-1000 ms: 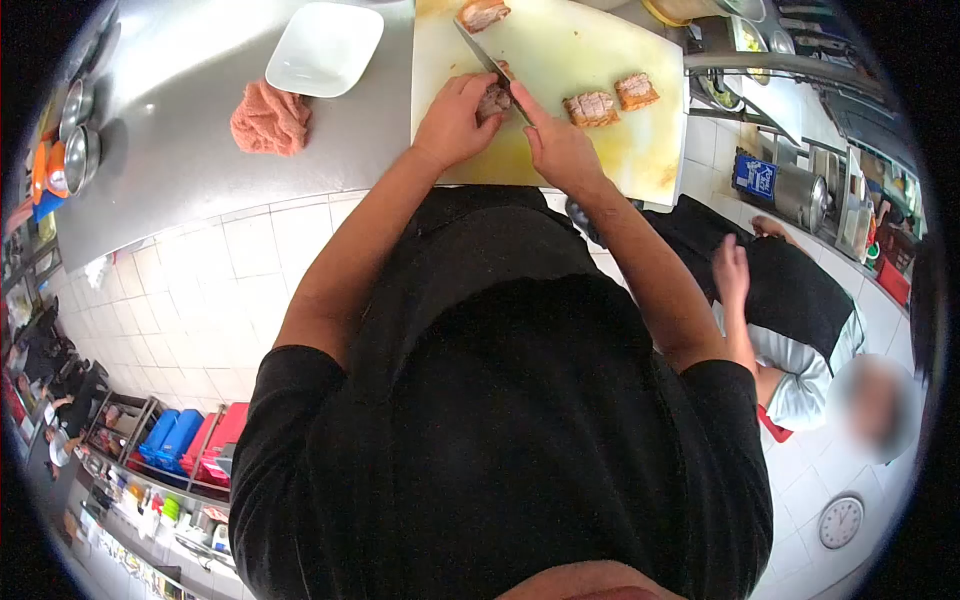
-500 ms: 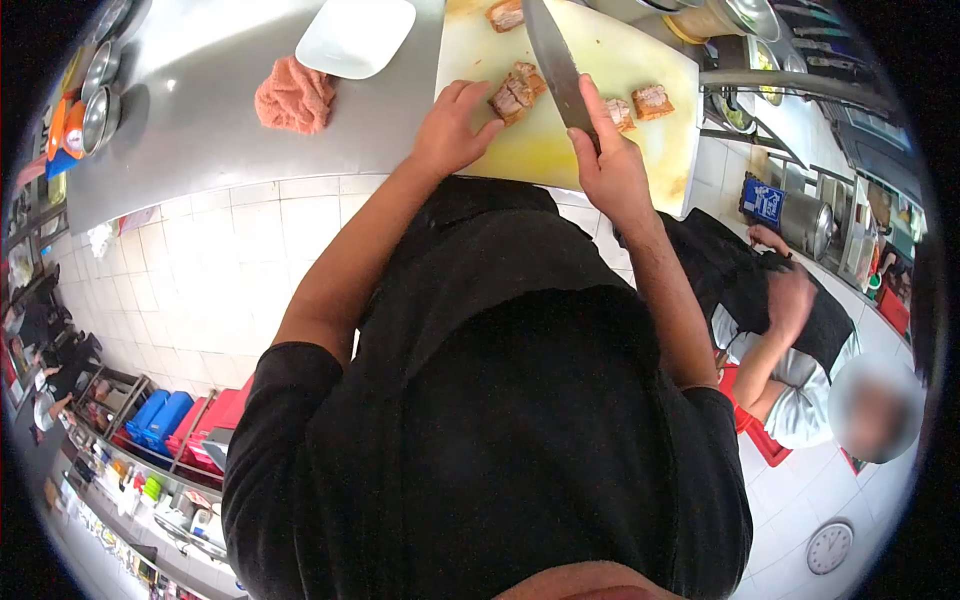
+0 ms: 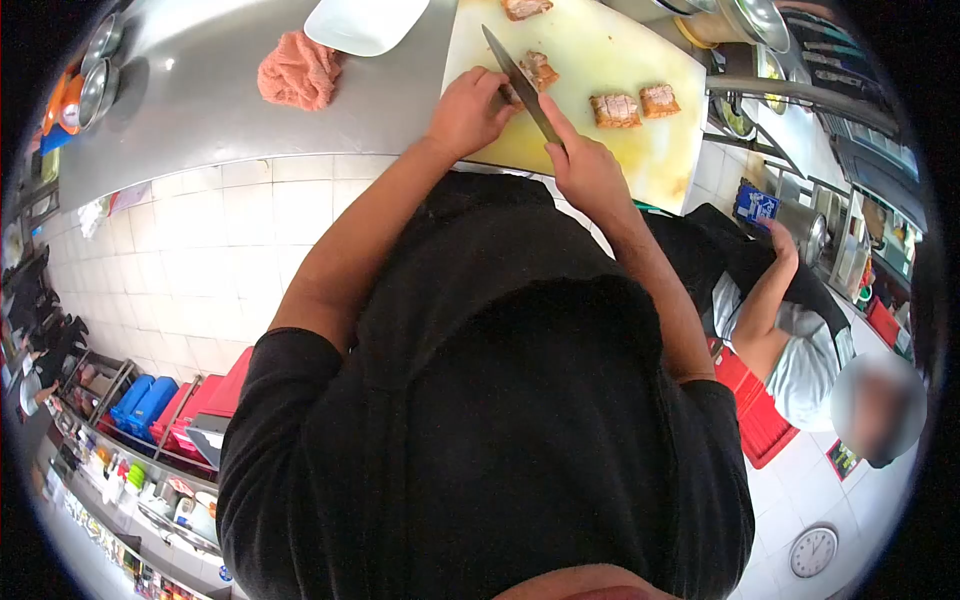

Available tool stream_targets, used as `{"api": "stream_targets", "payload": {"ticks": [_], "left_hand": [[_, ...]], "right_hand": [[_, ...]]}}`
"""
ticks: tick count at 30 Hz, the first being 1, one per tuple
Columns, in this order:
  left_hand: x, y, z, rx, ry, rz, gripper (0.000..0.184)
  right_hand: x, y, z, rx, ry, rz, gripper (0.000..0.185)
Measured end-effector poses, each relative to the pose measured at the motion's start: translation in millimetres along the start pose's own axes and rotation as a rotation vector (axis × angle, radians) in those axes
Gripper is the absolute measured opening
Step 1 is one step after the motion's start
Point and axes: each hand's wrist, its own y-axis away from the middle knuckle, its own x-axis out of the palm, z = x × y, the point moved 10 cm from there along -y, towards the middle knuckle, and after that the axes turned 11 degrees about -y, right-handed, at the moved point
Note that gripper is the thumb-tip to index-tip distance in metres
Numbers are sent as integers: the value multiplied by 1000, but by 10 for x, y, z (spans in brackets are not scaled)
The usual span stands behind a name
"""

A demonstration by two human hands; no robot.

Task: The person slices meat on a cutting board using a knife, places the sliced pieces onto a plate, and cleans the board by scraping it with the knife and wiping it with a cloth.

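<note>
My right hand (image 3: pixel 588 172) is closed on the handle of a large knife (image 3: pixel 524 85), its index finger laid along the blade. The blade slants over a piece of roasted meat (image 3: pixel 538 70) on the pale cutting board (image 3: pixel 640 160). Left of the blade, my left hand (image 3: pixel 470 112) has its fingers curled and pressed on the near part of the meat, which they mostly hide. Two more meat pieces lie on the right, one (image 3: pixel 615 110) beside the other (image 3: pixel 659 100). Another piece (image 3: pixel 526 8) is at the board's far edge.
A white dish (image 3: pixel 366 24) and an orange cloth (image 3: pixel 299 72) rest on the steel counter (image 3: pixel 220 110). Metal bowls (image 3: pixel 98 92) stand at the far left. A seated person (image 3: pixel 795 340) is close by on the right, near a red crate (image 3: pixel 752 410).
The knife was lifted away from the meat and is now back over it. My left hand, spread half a second ago, has curled onto the meat. The seated person's arm has moved.
</note>
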Motion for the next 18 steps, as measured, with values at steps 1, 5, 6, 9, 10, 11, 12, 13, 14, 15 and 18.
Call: {"api": "stream_targets", "payload": {"ticks": [1,5,6,9,10,11,12,13,14,15,18], "left_hand": [[11,-18,1,10,8,-11,38],[3,-17,-4,12,0,-25,35],[-5,-21,-3,2,-11,-23,35],[7,-29,-18,5,-20,-1,35],[8,-25,-20,2,-14,-8,35],[2,-38,-14,4,-8,-15,35],[8,-46,-16,8,-2,-20,35],[27,-60,-10,4,6,-11,35],[38,-61,7,-3,12,-3,35],[24,-72,6,-13,17,4,35],[-38,-55,-28,-5,24,-11,35]], "right_hand": [[-8,-5,-6,3,15,3,70],[-13,-4,1,12,47,22,70],[-14,-16,0,11,50,28,70],[-28,-64,-15,71,44,74,72],[-19,-88,-33,48,23,83,72],[-21,-137,-66,24,0,85,73],[-26,-164,-91,2,-23,86,74],[-31,-192,-122,3,-15,90,74],[-27,-223,-139,2,-6,96,74],[-24,-239,-135,-1,3,104,75],[-36,-282,-93,0,-14,142,75]]}}
